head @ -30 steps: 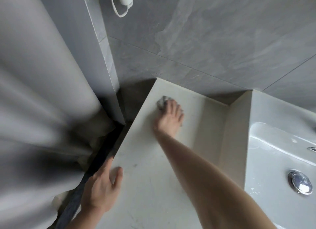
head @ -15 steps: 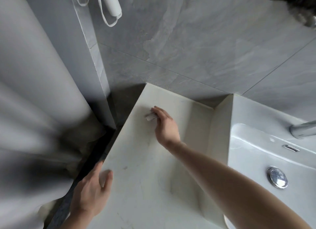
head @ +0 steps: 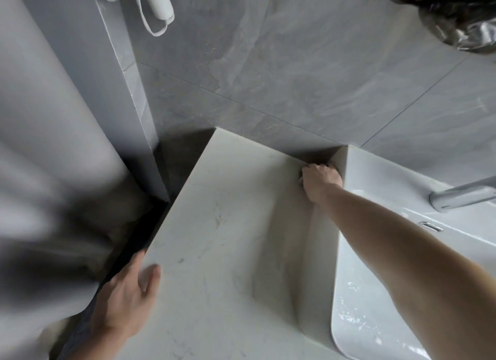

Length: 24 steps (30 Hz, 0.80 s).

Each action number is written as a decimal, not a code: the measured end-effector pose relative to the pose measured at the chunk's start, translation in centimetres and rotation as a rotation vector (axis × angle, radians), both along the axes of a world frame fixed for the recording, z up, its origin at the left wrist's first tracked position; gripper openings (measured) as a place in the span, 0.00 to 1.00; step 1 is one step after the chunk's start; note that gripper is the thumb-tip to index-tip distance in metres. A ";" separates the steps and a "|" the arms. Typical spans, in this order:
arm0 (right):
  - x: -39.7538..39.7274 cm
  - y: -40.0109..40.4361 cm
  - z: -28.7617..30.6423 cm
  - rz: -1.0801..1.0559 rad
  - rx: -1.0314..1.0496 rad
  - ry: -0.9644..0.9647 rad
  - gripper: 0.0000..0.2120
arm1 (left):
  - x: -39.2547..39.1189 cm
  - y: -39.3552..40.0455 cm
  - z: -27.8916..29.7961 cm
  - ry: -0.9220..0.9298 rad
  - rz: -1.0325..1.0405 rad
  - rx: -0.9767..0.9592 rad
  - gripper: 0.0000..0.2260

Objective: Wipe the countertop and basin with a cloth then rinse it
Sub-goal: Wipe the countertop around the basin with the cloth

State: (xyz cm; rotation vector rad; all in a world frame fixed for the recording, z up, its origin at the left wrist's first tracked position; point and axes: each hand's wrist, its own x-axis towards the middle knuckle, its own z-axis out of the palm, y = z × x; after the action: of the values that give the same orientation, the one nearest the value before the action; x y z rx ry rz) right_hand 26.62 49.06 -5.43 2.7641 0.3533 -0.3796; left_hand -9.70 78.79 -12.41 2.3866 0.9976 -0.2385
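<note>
Pale stone countertop (head: 220, 252) lies under both our hands, beside the white basin (head: 357, 292). Our left hand (head: 122, 304) rests flat, fingers apart, on its left edge. Our right hand (head: 320, 181) is fisted in the back corner against the basin wall; the cloth is hidden inside, we cannot see it.

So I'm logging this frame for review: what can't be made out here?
- Cloth: hidden in the head view under the closed right hand at the back corner of the countertop.
- Basin: drain hidden by the right forearm; right side cut off by the edge.
- Tap: base cut off by the right edge.
- Left side: grey blur, unidentifiable.
</note>
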 end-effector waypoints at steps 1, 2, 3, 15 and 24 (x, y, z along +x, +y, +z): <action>-0.3 0.0 -0.7 -0.032 0.014 0.003 0.19 | 0.0 -0.1 0.0 -0.013 -0.005 0.005 0.25; -0.5 0.0 -1.3 -0.074 0.038 0.003 0.20 | 0.0 -0.1 0.0 -0.027 -0.011 0.013 0.24; -0.5 -0.1 -1.6 -0.104 0.052 0.002 0.21 | 0.0 -0.2 0.1 -0.035 -0.014 0.019 0.24; -13.1 0.9 -5.5 -0.117 0.214 0.029 0.28 | -0.1 -0.3 0.7 -0.031 -0.056 0.034 0.28; -26.5 2.2 3.2 -0.066 0.312 0.332 0.29 | -0.2 -0.3 2.0 0.005 -0.080 -0.018 0.25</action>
State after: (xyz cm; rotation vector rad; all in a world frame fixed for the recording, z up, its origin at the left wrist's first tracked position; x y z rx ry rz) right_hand 0.13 51.30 -2.22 3.0187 0.4325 -0.8740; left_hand -9.87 78.51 -10.44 2.4128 0.9001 -0.2823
